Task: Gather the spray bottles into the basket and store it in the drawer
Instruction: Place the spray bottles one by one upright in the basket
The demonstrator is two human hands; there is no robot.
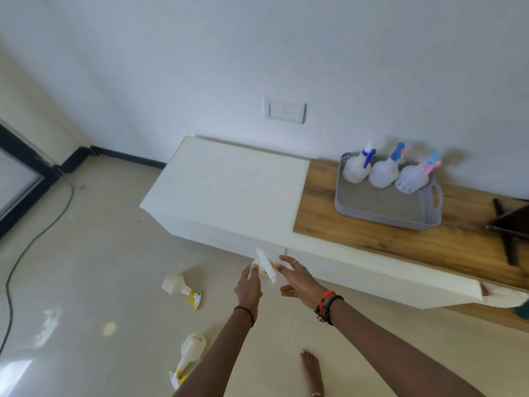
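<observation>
This looks like a room in a home. Just beyond the point where the left hand (247, 285) grips a spray bottle (266, 266) stands a low cabinet (229, 181), white-topped with a wood-grain part to the right. Above the grip, a plain white wall (200, 53) carries a switch plate (284, 111). Below and left of it spreads glossy pale floor tile (86, 282), crossed far left by a loose cable (38, 237) near a dark-framed glass panel (17, 179). Under the grip a bare foot (310, 365) stands on the tile.
</observation>
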